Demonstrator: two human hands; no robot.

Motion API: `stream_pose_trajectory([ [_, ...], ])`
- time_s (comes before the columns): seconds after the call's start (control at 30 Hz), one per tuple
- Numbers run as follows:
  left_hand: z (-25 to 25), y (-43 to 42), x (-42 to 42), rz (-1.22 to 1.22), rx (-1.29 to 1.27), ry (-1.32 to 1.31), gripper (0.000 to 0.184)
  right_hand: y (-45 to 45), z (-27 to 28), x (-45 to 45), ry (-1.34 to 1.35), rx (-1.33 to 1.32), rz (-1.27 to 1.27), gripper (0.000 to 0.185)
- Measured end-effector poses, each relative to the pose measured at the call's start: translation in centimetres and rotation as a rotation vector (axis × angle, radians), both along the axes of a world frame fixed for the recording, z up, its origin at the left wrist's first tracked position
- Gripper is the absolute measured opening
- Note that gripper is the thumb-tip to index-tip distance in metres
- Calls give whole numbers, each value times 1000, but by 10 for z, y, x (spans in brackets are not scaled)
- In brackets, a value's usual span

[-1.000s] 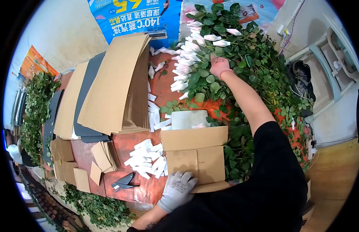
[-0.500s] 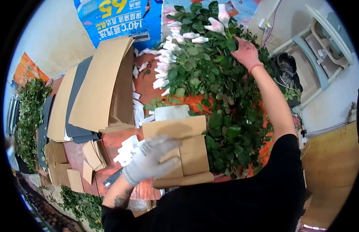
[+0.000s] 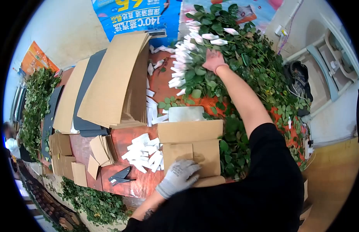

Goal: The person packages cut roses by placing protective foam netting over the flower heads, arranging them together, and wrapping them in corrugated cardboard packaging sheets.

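Observation:
My left hand, in a grey glove, lies with its fingers apart on a folded cardboard sheet at the table's near edge. My right hand, in a pink glove, reaches into the leafy stems, close behind flower heads in white sleeves. Its fingers are spread over the leaves, and nothing shows in them. Loose white paper sleeves lie left of the cardboard. A pale flat block sits just beyond it.
A tall stack of cardboard stands left of centre, dark sheets beside it. A black stapler and small cardboard pieces lie nearer. A chair frame is at right, and a person is at far left.
My right hand has moved left from the far side of the stems, and the flowers lifted near it are down. My left hand has come down onto the cardboard. The view has shifted.

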State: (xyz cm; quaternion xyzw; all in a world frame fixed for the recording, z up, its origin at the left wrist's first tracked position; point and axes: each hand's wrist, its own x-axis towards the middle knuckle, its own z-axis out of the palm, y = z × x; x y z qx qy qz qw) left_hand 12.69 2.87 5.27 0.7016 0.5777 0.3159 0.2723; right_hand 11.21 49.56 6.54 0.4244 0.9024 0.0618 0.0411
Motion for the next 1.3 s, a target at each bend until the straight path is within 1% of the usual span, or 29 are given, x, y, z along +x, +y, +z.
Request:
stream_pose_trajectory([
  [0.03, -1, 0, -1, 15, 4, -2, 35, -3, -3, -4, 116, -143, -122, 83],
  [0.1, -2, 0, -2, 64, 2, -28, 34, -5, -8, -14, 36, -77, -230, 81],
  [0.2, 1, 3, -4, 58, 5, -34, 35, -16, -4, -19, -63, -67, -229, 81],
  [0.23, 0, 3, -3, 45, -11, -25, 36, -12, -11, -17, -75, -69, -237, 81],
  [0.3, -1, 4, -3, 34, -22, -23, 36, 0, -21, -16, -166, 64, -123, 67],
  [0.33, -2, 4, -3, 37, -33, -9, 36, -2, -14, -15, -152, 57, -120, 59],
  [0.37, -1, 2, -3, 40, -33, -7, 36, 3, -21, -14, -149, 58, -116, 59],
  [0.43, 0, 1, -4, 34, -33, -21, 36, 15, -37, -14, -132, 189, -36, 53],
  [0.47, -1, 2, -6, 41, -33, -14, 36, 15, -29, -16, -155, 140, -68, 49],
  [0.5, -2, 2, -7, 45, -20, -36, 36, 24, -41, -11, -40, 248, -27, 41],
  [0.57, -1, -1, -5, 42, -22, -73, 36, 16, -12, -5, -51, 196, -60, 34],
  [0.6, 2, 1, -6, 42, -16, -55, 35, 31, -20, 3, 28, 326, -36, 30],
  [0.7, 1, 4, -5, 35, 47, -47, 36, 41, 34, 30, 197, 155, -17, 39],
  [0.77, 6, 5, -8, 2, -35, -83, 37, 15, 87, 54, 299, 113, -18, 44],
  [0.8, 7, 6, -8, -4, -31, -80, 37, 33, 85, 70, 367, 247, 20, 46],
  [0.83, 8, 6, -8, -22, -47, -93, 37, 32, 101, 84, 414, 159, 44, 55],
  [0.9, 18, 11, -12, -60, -56, -99, 38, 36, 124, 107, 481, -78, 116, 60],
  [0.97, 45, 28, -20, -77, -18, -338, 44, -3, 137, 120, 499, 67, 143, 64],
  [1.0, 54, 47, -25, -76, -61, -500, 52, -14, 138, 128, 572, 130, 278, 57],
  [1.03, 66, 70, -33, -70, -107, -661, 61, -16, 136, 133, 573, 127, 305, 61],
  [1.07, 71, 103, -32, -51, -45, -993, 78, -18, 130, 139, 570, 169, 316, 64],
  [1.1, 108, 138, -35, 79, -113, -946, 88, -21, 124, 144, 567, 210, 329, 67],
  [1.13, 94, 184, -38, 50, -12, -1088, 94, -24, 120, 146, 556, 214, 325, 69],
  [1.17, 103, 215, -27, 184, 30, -1059, 99, -27, 119, 149, 545, 220, 318, 71],
  [1.2, 113, 241, -21, 218, 39, -1065, 99, -40, 127, 149, 513, 138, 279, 74],
  [1.23, 93, 286, -18, 190, 72, -1283, 92, -45, 127, 149, 528, 137, 283, 74],
  [1.3, 109, 308, -4, 158, 108, -1578, 65, -53, 130, 156, 577, 114, 328, 67],
])
